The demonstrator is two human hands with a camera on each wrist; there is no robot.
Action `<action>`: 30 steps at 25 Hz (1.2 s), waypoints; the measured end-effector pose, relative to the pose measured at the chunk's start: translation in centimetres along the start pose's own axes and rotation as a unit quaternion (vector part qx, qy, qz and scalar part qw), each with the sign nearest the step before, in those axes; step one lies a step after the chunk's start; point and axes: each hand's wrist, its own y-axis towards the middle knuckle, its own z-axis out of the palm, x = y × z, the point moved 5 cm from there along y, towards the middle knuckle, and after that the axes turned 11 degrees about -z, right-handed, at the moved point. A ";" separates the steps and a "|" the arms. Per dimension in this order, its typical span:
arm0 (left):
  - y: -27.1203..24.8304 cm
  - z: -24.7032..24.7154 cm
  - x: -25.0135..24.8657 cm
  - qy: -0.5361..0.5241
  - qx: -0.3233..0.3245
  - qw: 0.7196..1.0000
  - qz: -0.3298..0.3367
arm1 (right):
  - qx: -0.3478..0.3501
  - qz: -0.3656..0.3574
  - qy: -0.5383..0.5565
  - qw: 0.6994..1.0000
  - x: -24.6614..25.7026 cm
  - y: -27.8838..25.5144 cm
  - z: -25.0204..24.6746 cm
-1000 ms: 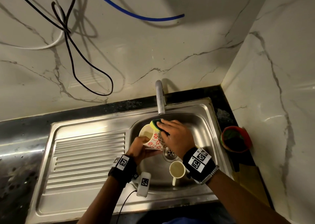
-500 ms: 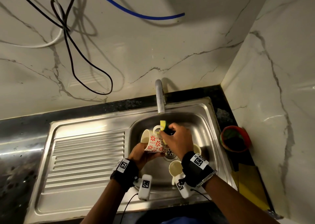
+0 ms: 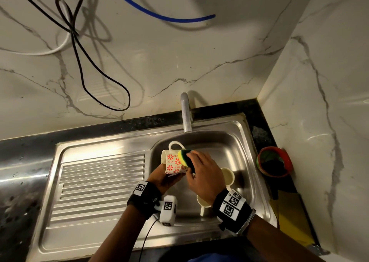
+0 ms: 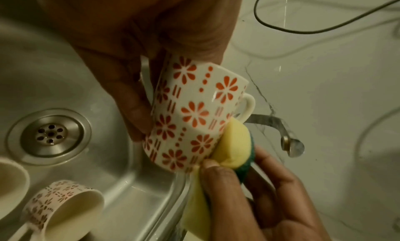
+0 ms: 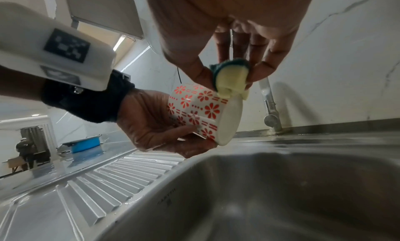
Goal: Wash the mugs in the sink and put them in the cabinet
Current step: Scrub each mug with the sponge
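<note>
My left hand [image 3: 163, 177] grips a white mug with red flowers [image 3: 173, 163] on its side above the sink basin [image 3: 237, 156], handle pointing away from me. In the left wrist view the mug [image 4: 192, 114] is seen base-first. My right hand [image 3: 203, 174] pinches a yellow-and-green sponge [image 3: 184, 157] and presses it against the mug's wall near the base; in the right wrist view the sponge [image 5: 231, 78] sits on the mug [image 5: 203, 107]. Two more mugs lie in the basin: one [image 3: 227, 177] right of my right hand, another [image 3: 202, 205] partly hidden under my right wrist.
The tap [image 3: 186, 114] stands behind the basin with no water visible. The ribbed drainboard [image 3: 101, 182] lies to the left. A red bowl [image 3: 273, 164] sits on the dark counter at the right. Cables [image 3: 79, 48] hang on the marble wall. The drain [image 4: 50, 134] is below the mug.
The left hand has turned the mug so its handle now points away from me. The sponge has slid from the rim and handle down onto the mug's outer wall near the base.
</note>
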 end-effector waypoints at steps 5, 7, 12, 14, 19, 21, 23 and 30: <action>0.0 -0.4 0.2 0.129 -0.050 0.990 0.030 | 0.009 0.000 -0.021 1.000 0.0 1.4 -0.9; 0.1 -0.2 0.0 0.165 -0.103 0.979 0.058 | 0.010 0.004 -0.028 1.000 0.3 1.8 -0.9; -0.2 -0.2 -0.2 0.122 -0.155 0.975 0.098 | 0.040 -0.088 -0.001 0.995 3.0 1.1 0.8; -0.7 -0.4 -0.2 0.125 -0.149 0.975 0.105 | 0.042 -0.114 0.030 0.992 2.3 0.8 1.0; -0.6 -0.5 -1.0 0.136 -0.106 0.978 0.122 | -0.023 0.062 0.166 0.984 -0.8 0.2 0.8; -0.3 0.0 -1.8 0.152 -0.111 0.973 0.136 | -0.049 0.038 0.155 0.986 0.6 0.1 0.7; -0.4 0.4 -2.4 0.164 -0.121 0.967 0.152 | -0.068 0.015 0.125 0.990 0.9 0.1 0.6; -0.6 1.2 -1.9 0.122 -0.113 0.973 0.161 | -0.105 0.024 0.126 0.986 -0.5 1.2 -0.3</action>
